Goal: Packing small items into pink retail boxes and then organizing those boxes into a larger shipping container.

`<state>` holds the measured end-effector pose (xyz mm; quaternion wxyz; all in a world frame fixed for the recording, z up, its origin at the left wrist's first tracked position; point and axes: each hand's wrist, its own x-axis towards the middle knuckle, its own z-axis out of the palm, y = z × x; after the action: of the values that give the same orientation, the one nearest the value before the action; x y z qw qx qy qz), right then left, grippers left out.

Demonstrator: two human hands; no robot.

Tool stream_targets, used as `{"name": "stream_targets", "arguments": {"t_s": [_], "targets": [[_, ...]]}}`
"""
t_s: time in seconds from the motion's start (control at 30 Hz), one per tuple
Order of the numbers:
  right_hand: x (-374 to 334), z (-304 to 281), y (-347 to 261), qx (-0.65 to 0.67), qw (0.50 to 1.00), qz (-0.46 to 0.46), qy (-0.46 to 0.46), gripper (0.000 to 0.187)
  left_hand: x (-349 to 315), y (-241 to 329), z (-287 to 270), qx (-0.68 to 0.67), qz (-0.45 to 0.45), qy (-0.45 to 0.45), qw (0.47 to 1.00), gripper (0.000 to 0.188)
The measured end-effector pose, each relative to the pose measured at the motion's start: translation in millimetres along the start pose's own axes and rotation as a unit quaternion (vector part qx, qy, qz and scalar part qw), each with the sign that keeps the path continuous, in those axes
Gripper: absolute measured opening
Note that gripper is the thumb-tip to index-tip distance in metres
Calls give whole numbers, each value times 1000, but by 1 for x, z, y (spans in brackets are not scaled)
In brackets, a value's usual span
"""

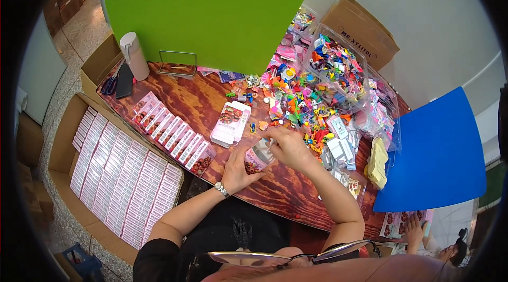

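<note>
A small pink-and-white carton (pixel 254 167) with red fruit printed on it is tilted over the table, its top end open. My left hand (pixel 236 171), with a watch on its wrist, is closed around its side. Fingers of my right hand (pixel 290 148) are pinched together at the carton's opening; what lies between them, if anything, is hidden. Beyond my hands, another carton of the same kind (pixel 231 119) lies with its end flaps open. Small toys (pixel 253 127) are scattered just past the carton in my hand.
Filled cartons (pixel 177 141) stand in a row at the left; several more fill a cardboard box (pixel 90 225) below. Colourful trinkets (pixel 304 104) heap up at the right, beside a clear bin (pixel 338 62). A blue panel (pixel 434 155) separates another person's hand (pixel 414 233). A bottle (pixel 135 57) stands far left.
</note>
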<state>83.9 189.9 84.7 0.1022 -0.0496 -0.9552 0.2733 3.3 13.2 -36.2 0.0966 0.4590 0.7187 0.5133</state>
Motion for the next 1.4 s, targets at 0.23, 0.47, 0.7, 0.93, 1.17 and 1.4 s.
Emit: {"name": "stream_targets", "arguments": {"t_s": [0.23,0.47,0.7,0.93,1.17,1.4], "targets": [[-7,3,-4,-44,999,16,3,25,0,6,-2,-15,-15,-4,1000,85],[-28,9,-8,-67,996,55,17,28,7,13,11,-10,-5,-7,1000,82],[-72,-29,-8,-151,973,-35,169,29,8,15,11,-41,-14,-45,998,80],[-211,-104,82,-172,897,314,260,13,13,25,35,-38,90,-78,992,86],[-289,-50,135,-213,874,428,83,16,6,24,40,7,115,-117,986,90],[-293,-35,141,-257,862,421,114,15,4,21,41,14,104,-128,986,91]]}}
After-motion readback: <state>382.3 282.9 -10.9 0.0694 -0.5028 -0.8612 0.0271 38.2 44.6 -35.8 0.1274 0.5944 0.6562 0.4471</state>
